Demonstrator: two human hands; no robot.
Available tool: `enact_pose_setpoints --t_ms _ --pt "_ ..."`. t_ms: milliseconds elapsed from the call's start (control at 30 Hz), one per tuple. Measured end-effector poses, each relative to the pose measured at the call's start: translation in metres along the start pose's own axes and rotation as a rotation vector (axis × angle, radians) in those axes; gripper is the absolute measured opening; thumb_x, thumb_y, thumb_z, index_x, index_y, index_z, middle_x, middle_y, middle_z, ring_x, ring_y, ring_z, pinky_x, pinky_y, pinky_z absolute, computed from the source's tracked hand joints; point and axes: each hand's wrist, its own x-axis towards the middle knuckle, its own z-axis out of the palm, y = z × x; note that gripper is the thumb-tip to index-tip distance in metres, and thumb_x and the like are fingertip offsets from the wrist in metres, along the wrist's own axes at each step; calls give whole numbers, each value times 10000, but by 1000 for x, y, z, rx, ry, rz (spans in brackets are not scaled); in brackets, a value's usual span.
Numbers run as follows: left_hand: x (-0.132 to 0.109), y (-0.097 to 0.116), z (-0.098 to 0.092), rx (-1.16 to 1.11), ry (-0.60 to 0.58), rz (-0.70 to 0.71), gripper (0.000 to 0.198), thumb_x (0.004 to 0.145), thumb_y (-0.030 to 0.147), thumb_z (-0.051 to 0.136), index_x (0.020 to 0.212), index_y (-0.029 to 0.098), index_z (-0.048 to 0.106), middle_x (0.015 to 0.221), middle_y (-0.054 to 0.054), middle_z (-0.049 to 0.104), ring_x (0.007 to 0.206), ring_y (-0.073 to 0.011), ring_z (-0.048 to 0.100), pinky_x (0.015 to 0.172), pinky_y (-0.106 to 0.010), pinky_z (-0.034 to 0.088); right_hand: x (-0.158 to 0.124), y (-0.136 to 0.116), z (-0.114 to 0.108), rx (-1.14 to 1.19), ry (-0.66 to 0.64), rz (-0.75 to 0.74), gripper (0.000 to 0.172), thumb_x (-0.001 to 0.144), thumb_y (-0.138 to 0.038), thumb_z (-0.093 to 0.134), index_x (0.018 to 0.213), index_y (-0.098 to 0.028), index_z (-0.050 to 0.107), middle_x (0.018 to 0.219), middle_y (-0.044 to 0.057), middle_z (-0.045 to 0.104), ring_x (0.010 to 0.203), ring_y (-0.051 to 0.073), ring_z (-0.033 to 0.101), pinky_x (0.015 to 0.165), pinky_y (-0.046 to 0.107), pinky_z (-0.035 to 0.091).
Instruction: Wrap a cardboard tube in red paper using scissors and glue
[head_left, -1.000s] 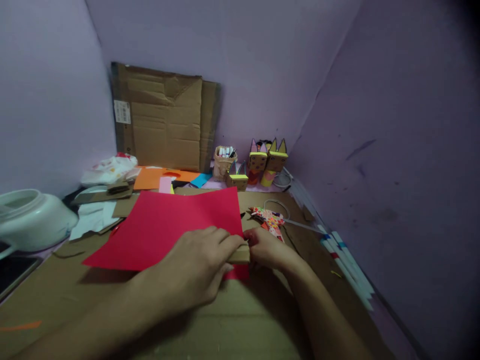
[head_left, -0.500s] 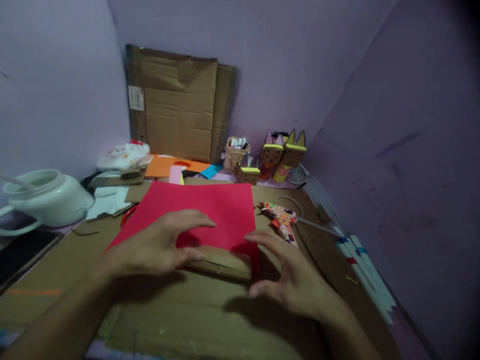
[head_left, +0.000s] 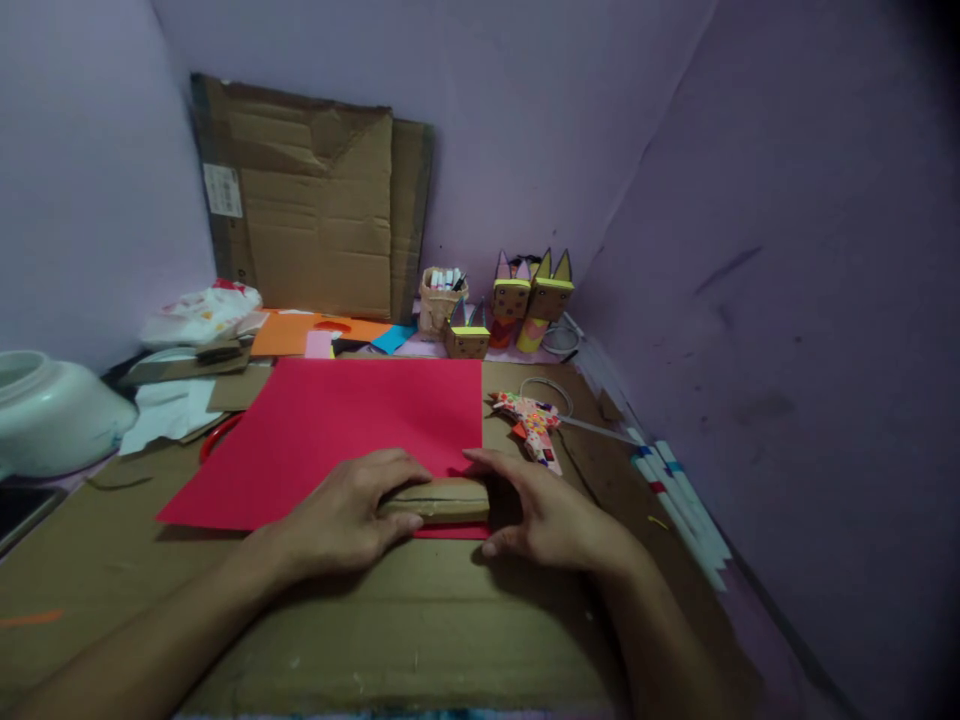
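A small folded cardboard piece (head_left: 442, 502), rounded along its length with a dark seam on top, lies crosswise on the front right part of a red paper sheet (head_left: 375, 415). My left hand (head_left: 352, 508) grips its left end, thumb on the near side and fingers behind. At the other end my right hand (head_left: 555, 515) is open, its index finger and thumb spread around the tip; whether it touches the cardboard I cannot tell. Beyond the right hand lies a flower-patterned glue gun (head_left: 532, 422).
A cardboard mat (head_left: 360, 640) covers the table. At the right lie several white markers (head_left: 682, 510). Behind stand cardboard cat figures (head_left: 470, 340) and a pen cup (head_left: 441, 305). To the left are a white teapot (head_left: 60, 415) and red-handled scissors (head_left: 217, 437), partly under the paper.
My left hand has closed on the cardboard piece's left end. The piece now lies straighter across the red sheet. The camera view has swung a little to the right.
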Motion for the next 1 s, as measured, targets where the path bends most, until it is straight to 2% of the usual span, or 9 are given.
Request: enact_pose_setpoints --t_ms 133,400,500,600,700,867,1000 --pt "1 -4 8 4 46 33 248 824 247 556 1063 195 593 996 -39 623 919 -190 577 809 -333 455 2 5 -4 46 -7 -28 790 602 -27 738 1331 -133 452 1289 129 581 1167 239 550 1025 398 411" --pt "3 -4 4 29 -3 55 233 838 283 523 1044 191 580 985 -36 618 900 -195 574 788 -338 461 3 11 -5 76 -35 -58 657 625 72 595 1251 -123 545 1223 109 635 1109 216 592 981 361 447" --pt "2 -3 4 53 -7 49 217 834 288 517 1011 178 575 952 -41 609 867 -199 571 759 -339 460 3 9 -7 20 -50 -67 656 617 32 664 1245 -120 557 1213 114 638 1103 231 590 962 359 453" --pt "0 -2 4 68 -7 58 194 838 291 512 979 172 570 925 -41 598 847 -198 565 740 -331 453 1 6 -8 -53 -70 -107 726 570 -102 803 1253 -113 555 1214 130 628 1097 254 580 949 364 451" --pt "-1 -4 5 58 -10 78 188 846 291 512 984 179 571 922 -35 593 850 -195 560 743 -322 445 -2 1 -7 -119 -50 -178 734 559 -193 845 1237 -146 568 1191 112 633 1084 254 571 937 363 443" --pt "0 -5 7 62 -14 104 179 847 268 516 993 185 578 898 -27 587 835 -188 549 734 -313 435 -6 -8 -3 -209 -18 -238 704 579 -134 824 1229 -196 561 1160 73 636 1091 241 542 930 338 416" --pt "0 -1 9 107 3 100 168 839 256 528 975 171 577 870 -32 580 807 -186 546 710 -312 433 -6 -9 -2 -246 -5 -228 664 606 -133 804 1219 -198 558 1150 70 633 1066 234 551 898 321 421"
